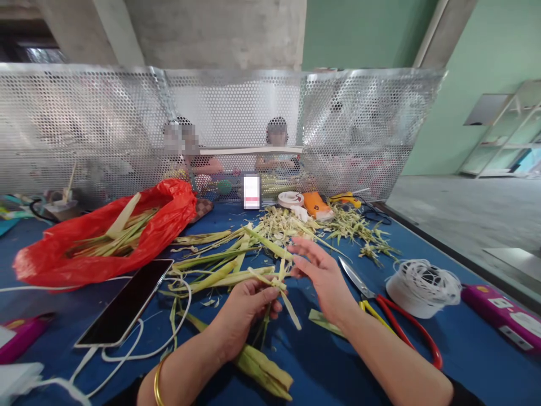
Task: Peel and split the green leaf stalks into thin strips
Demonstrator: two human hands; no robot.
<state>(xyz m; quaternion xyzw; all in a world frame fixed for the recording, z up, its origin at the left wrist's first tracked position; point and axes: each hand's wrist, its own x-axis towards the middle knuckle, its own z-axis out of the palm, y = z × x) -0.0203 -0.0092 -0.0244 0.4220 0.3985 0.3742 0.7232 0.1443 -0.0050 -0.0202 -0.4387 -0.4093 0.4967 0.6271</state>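
Note:
My left hand (253,307) pinches a small knot of folded pale green leaf strips (278,283) near the middle of the table, with strip ends sticking out up and down. Just right of it and a little higher, my right hand (319,276) has its fingers apart and slightly curled, close to a green strip end; nothing is clearly gripped in it. Long leaf strips (215,276) lie behind and left of my left hand. A broad folded leaf (264,369) rests on the blue table below my left wrist.
Left are a red bag (101,270) of leaves and a phone (127,304) with a white cable. Right are red-handled scissors (395,321), a white string roll (422,287) and a purple box (502,316). Leaf scraps (287,223) lie behind. People sit beyond a perforated screen (236,107).

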